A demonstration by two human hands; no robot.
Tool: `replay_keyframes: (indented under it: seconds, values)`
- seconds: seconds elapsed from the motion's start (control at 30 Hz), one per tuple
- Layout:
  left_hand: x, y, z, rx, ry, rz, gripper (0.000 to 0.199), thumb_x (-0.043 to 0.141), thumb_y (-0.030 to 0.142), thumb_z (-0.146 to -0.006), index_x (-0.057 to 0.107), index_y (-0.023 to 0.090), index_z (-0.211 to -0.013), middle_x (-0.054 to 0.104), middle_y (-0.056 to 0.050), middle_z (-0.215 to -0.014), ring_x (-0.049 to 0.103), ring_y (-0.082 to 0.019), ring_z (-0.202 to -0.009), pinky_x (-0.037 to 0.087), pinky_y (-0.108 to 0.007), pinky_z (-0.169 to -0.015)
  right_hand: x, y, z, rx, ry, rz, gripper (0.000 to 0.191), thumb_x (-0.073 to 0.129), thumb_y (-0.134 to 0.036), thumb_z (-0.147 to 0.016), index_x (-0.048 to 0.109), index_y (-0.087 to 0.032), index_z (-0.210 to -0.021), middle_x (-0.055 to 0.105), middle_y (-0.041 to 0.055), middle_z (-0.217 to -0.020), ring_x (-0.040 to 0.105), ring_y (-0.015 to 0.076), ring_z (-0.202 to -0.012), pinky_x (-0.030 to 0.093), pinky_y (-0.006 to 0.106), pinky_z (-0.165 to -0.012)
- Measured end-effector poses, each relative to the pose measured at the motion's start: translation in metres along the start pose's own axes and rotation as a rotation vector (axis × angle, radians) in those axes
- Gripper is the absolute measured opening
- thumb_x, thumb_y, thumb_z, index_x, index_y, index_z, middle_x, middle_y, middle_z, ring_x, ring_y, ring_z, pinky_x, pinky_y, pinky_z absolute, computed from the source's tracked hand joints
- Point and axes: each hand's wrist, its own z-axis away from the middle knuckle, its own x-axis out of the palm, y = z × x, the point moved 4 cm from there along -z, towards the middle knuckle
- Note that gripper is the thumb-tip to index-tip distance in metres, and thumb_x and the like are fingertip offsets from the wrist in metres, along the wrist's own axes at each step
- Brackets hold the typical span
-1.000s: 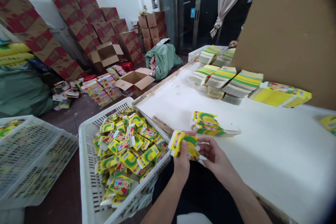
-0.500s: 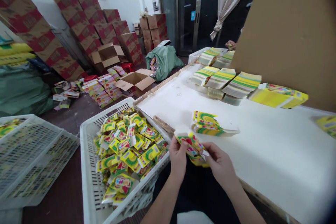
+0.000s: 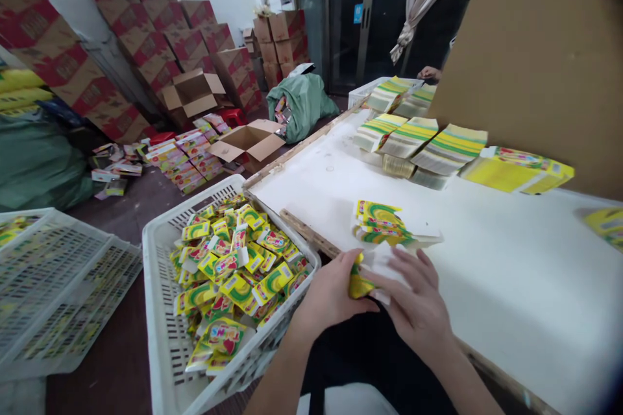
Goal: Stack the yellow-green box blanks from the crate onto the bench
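Over my lap at the table's edge, my left hand (image 3: pixel 331 295) is closed on a small yellow printed carton (image 3: pixel 359 284). My right hand (image 3: pixel 418 301) is at the carton's right side, its fingers partly stretched across white card (image 3: pixel 387 266) that looks like the carton's inner side. Slight blur and the fingers hide much of the carton. Just beyond my hands, a short stack of flat yellow-green cartons (image 3: pixel 382 224) lies on the white table (image 3: pixel 487 259). To my left, a white plastic basket (image 3: pixel 152 311) holds a heap of such small cartons (image 3: pixel 238 266).
Rows of flat carton stacks (image 3: pixel 409 136) line the table's far side by a large cardboard panel (image 3: pixel 535 65). Another person's hand (image 3: pixel 429 73) shows behind it. Open cardboard boxes (image 3: pixel 248 142), a green sack (image 3: pixel 304 107) and a second basket (image 3: pixel 63 298) stand on the floor.
My hands have turned the carton so that white card faces up. My right hand has opened out over it, and my left has closed round its left side. The view has shifted slightly.
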Motion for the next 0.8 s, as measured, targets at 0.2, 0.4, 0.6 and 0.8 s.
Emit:
replay_keyframes:
  seconds: [0.2,0.4,0.6,0.8]
  values:
    - [0.021,-0.003,0.007,0.002,0.067,0.086,0.073,0.070,0.023,-0.059,0.038,0.024,-0.125,0.057,-0.009,-0.109,0.054,-0.027,-0.097,0.039,-0.037,-0.085,0.023,0.019,0.016,0.665,0.032,-0.675,0.051,0.042,-0.033,-0.084,0.029,-0.026,-0.133,0.041,0.0075,-0.133,0.037,0.0245,-0.122,0.031,0.044,-0.101]
    - [0.023,0.001,0.011,0.058,0.005,0.068,0.060,0.065,0.012,-0.057,0.047,0.025,-0.113,0.058,-0.006,-0.099,0.057,-0.024,-0.086,0.041,-0.032,-0.076,0.035,0.010,0.020,0.764,-0.155,-0.858,0.049,0.045,-0.040,-0.082,0.038,-0.025,-0.129,0.043,0.0058,-0.133,0.039,0.0233,-0.121,0.030,0.043,-0.102]
    - [0.023,-0.006,0.009,0.073,-0.001,0.109,0.068,0.063,0.012,-0.059,0.039,0.022,-0.122,0.058,-0.008,-0.096,0.058,-0.022,-0.080,0.045,-0.031,-0.071,0.032,0.000,0.023,0.454,-0.245,-0.489,0.070,0.051,-0.019,-0.076,0.018,-0.028,-0.137,0.029,0.0013,-0.142,0.032,0.0222,-0.127,0.025,0.043,-0.105]
    - [0.016,-0.014,0.008,-0.005,0.456,0.199,0.084,0.077,0.019,-0.047,0.042,0.020,-0.123,0.042,-0.013,-0.126,0.034,-0.031,-0.120,0.022,-0.045,-0.102,0.024,0.020,0.017,0.557,-0.006,-0.370,0.048,0.044,-0.015,-0.078,0.046,-0.026,-0.125,0.048,0.0030,-0.129,0.043,0.0234,-0.119,0.034,0.043,-0.100]
